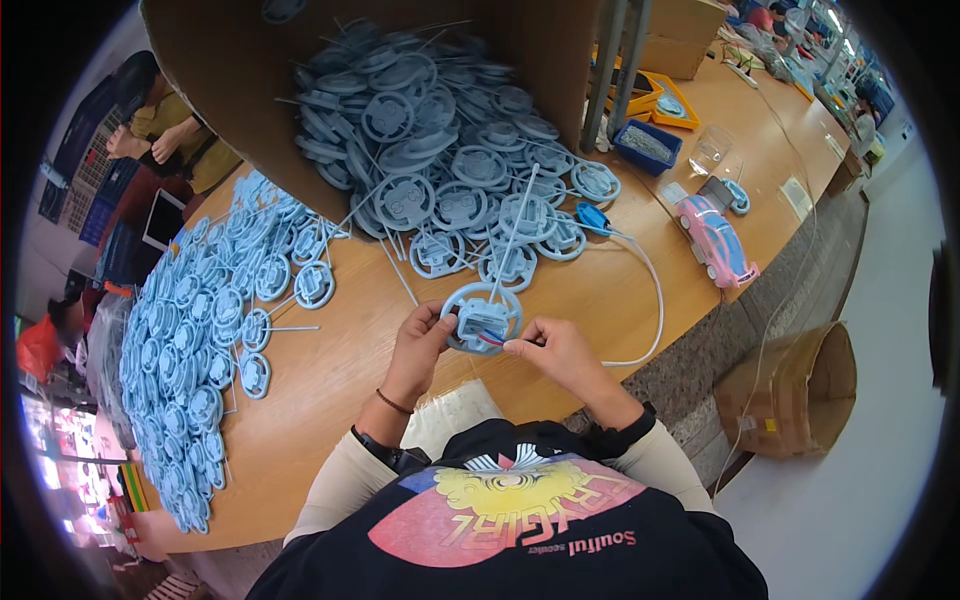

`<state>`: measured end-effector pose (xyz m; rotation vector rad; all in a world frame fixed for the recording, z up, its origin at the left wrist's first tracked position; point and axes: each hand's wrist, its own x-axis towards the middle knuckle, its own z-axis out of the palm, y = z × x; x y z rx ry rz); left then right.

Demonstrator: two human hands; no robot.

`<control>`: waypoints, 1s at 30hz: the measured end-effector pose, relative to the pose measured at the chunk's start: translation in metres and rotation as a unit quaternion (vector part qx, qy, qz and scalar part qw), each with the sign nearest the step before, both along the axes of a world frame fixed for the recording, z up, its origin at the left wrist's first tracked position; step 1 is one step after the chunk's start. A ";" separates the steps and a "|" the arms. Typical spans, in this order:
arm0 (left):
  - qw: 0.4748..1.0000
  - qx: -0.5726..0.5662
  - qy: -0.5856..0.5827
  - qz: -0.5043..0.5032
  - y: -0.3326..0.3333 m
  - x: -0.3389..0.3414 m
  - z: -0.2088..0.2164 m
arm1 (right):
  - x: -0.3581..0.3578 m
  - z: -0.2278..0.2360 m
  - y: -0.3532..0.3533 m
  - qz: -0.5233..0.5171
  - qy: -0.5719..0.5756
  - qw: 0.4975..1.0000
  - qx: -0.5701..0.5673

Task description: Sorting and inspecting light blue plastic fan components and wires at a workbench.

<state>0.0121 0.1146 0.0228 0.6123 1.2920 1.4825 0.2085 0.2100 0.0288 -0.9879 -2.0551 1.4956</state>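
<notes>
Left hand [418, 345] grips the blue wheel part [482, 316] steady, so right hand [555, 350] can pinch its wires [492, 338]. Finished-looking ones are laid out left (loose pile [450, 170] far, spilling from the box [230, 80]).

Both hands [490, 345] together, fingers pinched

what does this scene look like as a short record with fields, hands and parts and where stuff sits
left hand: left hand grips the rim of a light blue round plastic wheel-shaped part
right hand: right hand pinches thin red and blue wires at the part's centre
pile: heap of matching blue parts spilling from a tipped brown cardboard box
row: more blue parts spread along the left of the wooden table
right side: pink and blue toy car; small blue tray
floor: open cardboard carton
</notes>
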 end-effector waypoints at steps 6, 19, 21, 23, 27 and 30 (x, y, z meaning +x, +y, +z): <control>0.999 -0.006 -0.035 -0.027 0.004 0.008 0.002 | 0.002 -0.007 0.002 0.002 0.053 0.998 -0.043; 0.996 0.017 -0.070 -0.051 0.018 0.005 0.003 | -0.001 -0.004 0.011 -0.017 0.071 0.996 -0.054; 0.996 0.016 -0.071 -0.051 0.018 0.005 0.002 | -0.003 -0.004 0.012 -0.014 0.066 0.997 -0.043; 0.993 0.011 -0.093 -0.077 0.017 0.003 0.001 | -0.006 -0.003 0.009 -0.010 0.073 0.996 -0.047; 0.977 -0.001 -0.151 -0.148 0.020 0.000 0.001 | -0.006 -0.006 0.009 -0.005 0.088 0.995 -0.055; 0.969 -0.007 -0.176 -0.174 0.022 -0.001 0.001 | -0.005 -0.010 0.012 0.002 0.106 0.993 -0.057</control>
